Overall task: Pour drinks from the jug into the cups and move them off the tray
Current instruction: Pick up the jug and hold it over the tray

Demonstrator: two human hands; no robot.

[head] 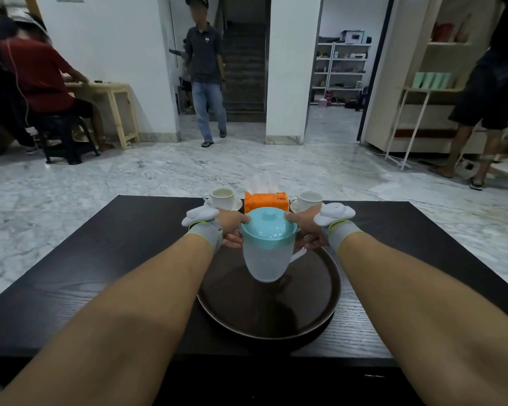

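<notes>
A translucent white jug (pixel 266 259) with a turquoise lid sits on, or just above, the round dark brown tray (pixel 269 317); contact is unclear. My left hand (pixel 232 228) grips the jug's left side near the lid. My right hand (pixel 305 232) holds the right side at the handle. Two white cups on saucers stand on the table beyond the tray: the left cup (pixel 222 197) and the right cup (pixel 309 200). Whether the cups hold liquid is not visible.
An orange tissue pack (pixel 266 201) stands between the cups at the dark table's (pixel 100 273) far edge. Across the marble floor, a person walks toward me, another sits at a wooden desk on the left, and a third stands at the right.
</notes>
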